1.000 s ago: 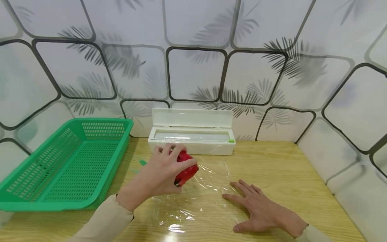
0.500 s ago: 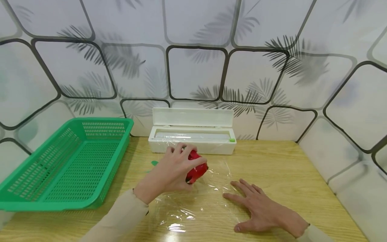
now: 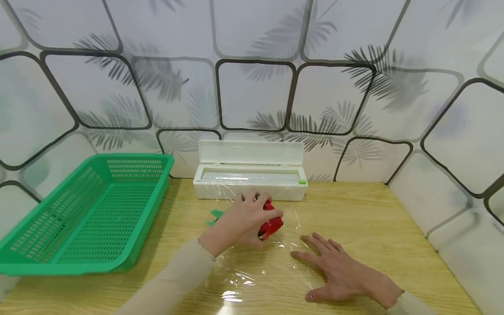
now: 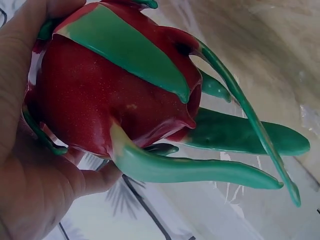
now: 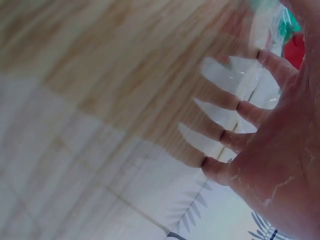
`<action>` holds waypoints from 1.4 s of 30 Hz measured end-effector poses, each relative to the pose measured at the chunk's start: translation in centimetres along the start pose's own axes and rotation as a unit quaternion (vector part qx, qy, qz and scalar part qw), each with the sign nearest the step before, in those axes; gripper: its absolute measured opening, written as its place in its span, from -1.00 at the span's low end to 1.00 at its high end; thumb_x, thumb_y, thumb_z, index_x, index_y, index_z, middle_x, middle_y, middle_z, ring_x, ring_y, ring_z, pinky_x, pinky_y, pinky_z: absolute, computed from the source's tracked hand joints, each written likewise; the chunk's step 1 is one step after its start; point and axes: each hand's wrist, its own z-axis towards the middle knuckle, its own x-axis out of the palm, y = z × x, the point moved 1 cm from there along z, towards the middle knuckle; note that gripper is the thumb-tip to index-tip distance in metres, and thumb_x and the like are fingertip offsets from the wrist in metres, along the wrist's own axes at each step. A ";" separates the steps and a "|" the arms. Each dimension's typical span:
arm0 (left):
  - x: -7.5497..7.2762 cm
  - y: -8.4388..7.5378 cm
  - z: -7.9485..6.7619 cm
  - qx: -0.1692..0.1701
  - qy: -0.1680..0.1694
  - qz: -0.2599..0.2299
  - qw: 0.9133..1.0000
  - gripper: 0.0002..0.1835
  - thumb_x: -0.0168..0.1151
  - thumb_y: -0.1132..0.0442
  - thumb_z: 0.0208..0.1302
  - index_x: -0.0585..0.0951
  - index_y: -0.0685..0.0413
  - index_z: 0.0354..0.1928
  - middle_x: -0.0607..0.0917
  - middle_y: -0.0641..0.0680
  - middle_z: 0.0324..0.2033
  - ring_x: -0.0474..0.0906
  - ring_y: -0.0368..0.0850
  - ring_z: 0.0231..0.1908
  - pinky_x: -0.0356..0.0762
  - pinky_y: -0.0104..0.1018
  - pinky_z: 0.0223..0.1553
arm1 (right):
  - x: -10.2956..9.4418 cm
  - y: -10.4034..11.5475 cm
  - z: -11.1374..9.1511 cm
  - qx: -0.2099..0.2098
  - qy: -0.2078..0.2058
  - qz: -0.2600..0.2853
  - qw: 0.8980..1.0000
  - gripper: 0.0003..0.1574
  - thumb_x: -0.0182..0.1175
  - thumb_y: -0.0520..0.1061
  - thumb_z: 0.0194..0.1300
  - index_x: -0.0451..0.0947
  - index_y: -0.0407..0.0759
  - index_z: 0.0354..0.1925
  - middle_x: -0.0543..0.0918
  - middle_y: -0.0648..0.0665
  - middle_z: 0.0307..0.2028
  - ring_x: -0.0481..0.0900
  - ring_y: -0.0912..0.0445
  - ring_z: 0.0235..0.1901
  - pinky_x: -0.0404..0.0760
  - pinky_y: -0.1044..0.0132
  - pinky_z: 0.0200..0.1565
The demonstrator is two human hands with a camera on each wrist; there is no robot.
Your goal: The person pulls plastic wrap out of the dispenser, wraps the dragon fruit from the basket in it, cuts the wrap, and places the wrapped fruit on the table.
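My left hand [image 3: 245, 219] grips a dragon fruit [image 3: 272, 225] over a sheet of cling film [image 3: 245, 277] on the wooden table. In the left wrist view the fruit [image 4: 85, 85] shows a glossy red skin with long green scales sticking out, and the thumb and fingers curve around its side. My right hand [image 3: 334, 272] rests flat with spread fingers by the right edge of the film. The right wrist view shows its fingertips [image 5: 214, 167] touching the tabletop, nothing held.
Behind the hands stands a white cling film dispenser [image 3: 275, 193], lid raised, with the film drawn out toward me. On the left sits a green perforated basket [image 3: 167, 175]. Patterned walls [image 3: 256, 96] close off the back and sides of the table [image 3: 350, 210].
My left hand has carried the dragon fruit to the right across the film, nearer my right hand. The right hand has stayed in place.
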 end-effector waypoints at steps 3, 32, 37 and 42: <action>0.6 -0.1 0.0 -0.001 0.027 0.011 1.000 -0.27 0.51 -0.26 -0.03 0.50 -0.48 0.25 0.50 0.06 0.23 0.44 0.11 0.18 0.56 0.15 0.04 | 0.0 0.0 0.1 0.000 0.002 0.001 1.000 0.07 0.19 0.64 0.14 0.25 0.35 0.52 0.24 -0.31 0.51 0.19 -0.47 0.46 0.30 -0.54 0.19; 1.5 -0.5 1.2 -0.048 0.063 -0.117 0.990 -0.08 0.50 -0.28 0.05 0.34 -0.42 0.48 0.32 0.10 0.48 0.35 0.16 0.41 0.51 0.22 0.20 | 0.3 0.0 0.2 -0.010 -0.011 -0.014 1.000 0.07 0.18 0.65 0.14 0.27 0.34 0.51 0.28 -0.33 0.49 0.22 -0.50 0.44 0.35 -0.55 0.14; 1.4 0.2 0.4 -0.069 0.067 -0.165 0.982 0.01 0.51 -0.32 0.04 0.26 -0.41 0.53 0.28 0.09 0.50 0.37 0.19 0.39 0.57 0.23 0.14 | 0.4 -0.2 0.2 -0.007 -0.011 -0.007 1.000 0.08 0.20 0.63 0.14 0.26 0.34 0.52 0.27 -0.34 0.50 0.21 -0.50 0.44 0.33 -0.57 0.15; 1.5 0.6 -0.9 -0.074 0.054 -0.193 0.977 0.03 0.51 -0.31 0.04 0.21 -0.44 0.54 0.26 0.13 0.51 0.40 0.22 0.37 0.58 0.28 0.10 | 0.4 -0.1 0.1 -0.008 -0.010 0.001 1.000 0.07 0.21 0.61 0.15 0.27 0.32 0.52 0.26 -0.35 0.50 0.20 -0.51 0.44 0.32 -0.59 0.15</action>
